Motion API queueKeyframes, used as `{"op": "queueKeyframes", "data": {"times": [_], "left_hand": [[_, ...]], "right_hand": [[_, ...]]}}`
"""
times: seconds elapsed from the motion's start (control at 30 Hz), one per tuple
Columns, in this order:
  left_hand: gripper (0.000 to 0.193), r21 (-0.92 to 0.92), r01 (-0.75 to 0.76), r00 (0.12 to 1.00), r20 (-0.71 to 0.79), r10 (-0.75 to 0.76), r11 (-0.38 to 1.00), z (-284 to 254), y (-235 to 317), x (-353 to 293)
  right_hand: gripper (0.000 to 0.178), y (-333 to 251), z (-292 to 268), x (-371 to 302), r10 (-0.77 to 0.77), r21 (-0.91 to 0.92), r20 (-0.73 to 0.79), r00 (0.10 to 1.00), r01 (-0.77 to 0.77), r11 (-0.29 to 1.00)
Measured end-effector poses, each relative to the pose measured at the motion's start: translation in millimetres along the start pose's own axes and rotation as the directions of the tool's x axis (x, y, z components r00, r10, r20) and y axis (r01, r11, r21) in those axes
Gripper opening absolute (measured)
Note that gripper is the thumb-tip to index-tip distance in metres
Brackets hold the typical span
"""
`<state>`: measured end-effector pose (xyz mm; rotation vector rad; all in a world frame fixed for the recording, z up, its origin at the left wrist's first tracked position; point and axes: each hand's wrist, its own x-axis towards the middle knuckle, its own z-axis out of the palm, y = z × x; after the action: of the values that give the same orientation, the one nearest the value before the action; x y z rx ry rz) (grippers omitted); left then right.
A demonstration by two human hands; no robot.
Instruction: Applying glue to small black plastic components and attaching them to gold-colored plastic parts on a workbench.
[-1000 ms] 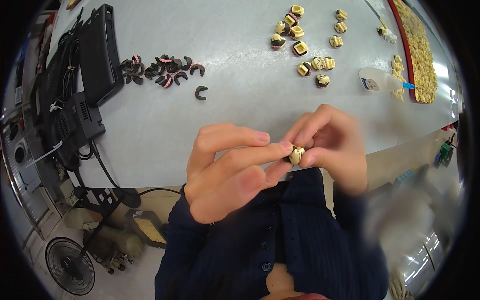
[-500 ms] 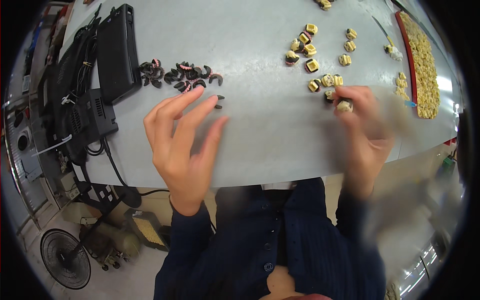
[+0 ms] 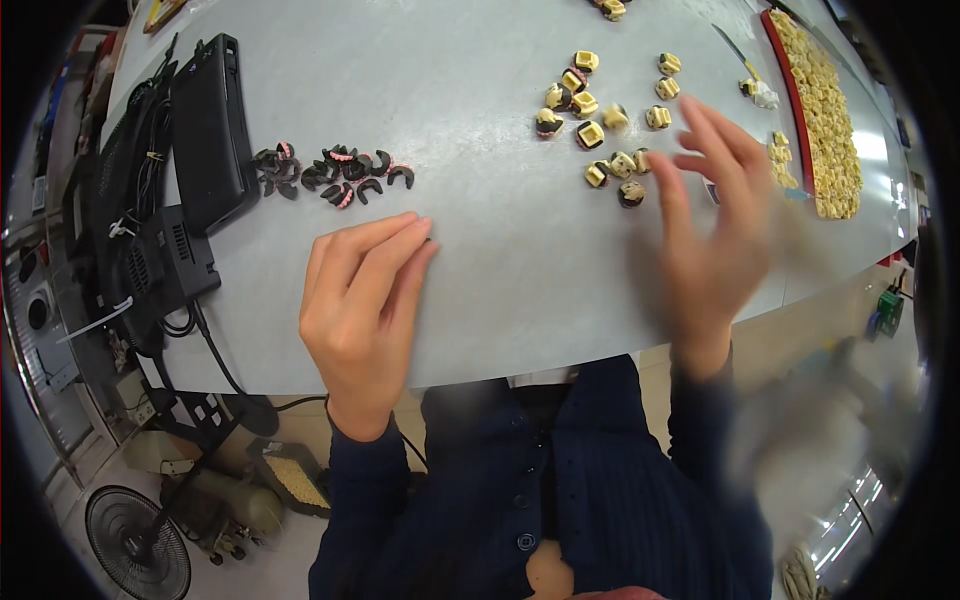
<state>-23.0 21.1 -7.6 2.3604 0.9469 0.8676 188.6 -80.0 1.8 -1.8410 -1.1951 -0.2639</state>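
My left hand (image 3: 362, 315) is closed in a pinch over the table, the tip of a small dark curved piece (image 3: 429, 240) just showing at its fingertips. Beyond it lies a pile of dark curved pieces (image 3: 345, 168), some edged with pink beads. My right hand (image 3: 715, 220), partly blurred, has its fingers apart and holds nothing. Left of it are several small cream-and-black pieces (image 3: 590, 134) with square hollows. A blurred cream piece (image 3: 615, 118) sits among them, seemingly in motion. Nearer my right thumb is a dark-sided round piece (image 3: 631, 193).
A red-edged tray (image 3: 797, 110) full of cream pieces stands on the right, with a yellow-handled knife (image 3: 742, 58) beside it. On the left are a black box-shaped device (image 3: 212, 130) and cables. A fan (image 3: 138, 542) stands on the floor below.
My left fingers have closed on the dark curved piece. My right hand has opened and let go of the cream-and-black piece. The view has shifted slightly.
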Motion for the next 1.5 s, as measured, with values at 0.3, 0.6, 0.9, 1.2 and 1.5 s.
{"op": "queueKeyframes", "data": {"times": [0.3,0.6,0.9,1.2,1.5], "left_hand": [[0.037,-0.083,-0.182,0.978,0.084,0.189,0.98,18.1,24.3,-3.6],[0.043,-0.124,-0.169,0.974,0.128,0.185,0.978,25.6,33.3,-6.4],[0.045,-0.125,-0.169,0.972,0.142,0.186,0.978,25.4,31.8,-3.6],[0.058,-0.206,-0.115,0.983,0.12,0.141,0.972,29.1,28.0,-8.2],[0.061,-0.181,-0.136,0.982,0.103,0.157,0.974,30.9,29.4,-6.5]], "right_hand": [[0.062,21.8,-45.0,-42.6,0.174,0.018,-0.294,0.94,-0.176,0.984],[0.04,38.9,-53.3,-32.5,0.404,0.184,-0.004,0.915,-0.397,0.899],[0.047,30.2,-63.3,-52.7,0.541,0.498,0.234,0.808,-0.577,0.647],[0.039,2.3,-44.6,-49.2,0.525,0.593,0.298,0.797,-0.586,0.552],[0.03,4.5,-41.8,-46.9,0.329,0.545,0.406,0.853,-0.515,0.661]]}}
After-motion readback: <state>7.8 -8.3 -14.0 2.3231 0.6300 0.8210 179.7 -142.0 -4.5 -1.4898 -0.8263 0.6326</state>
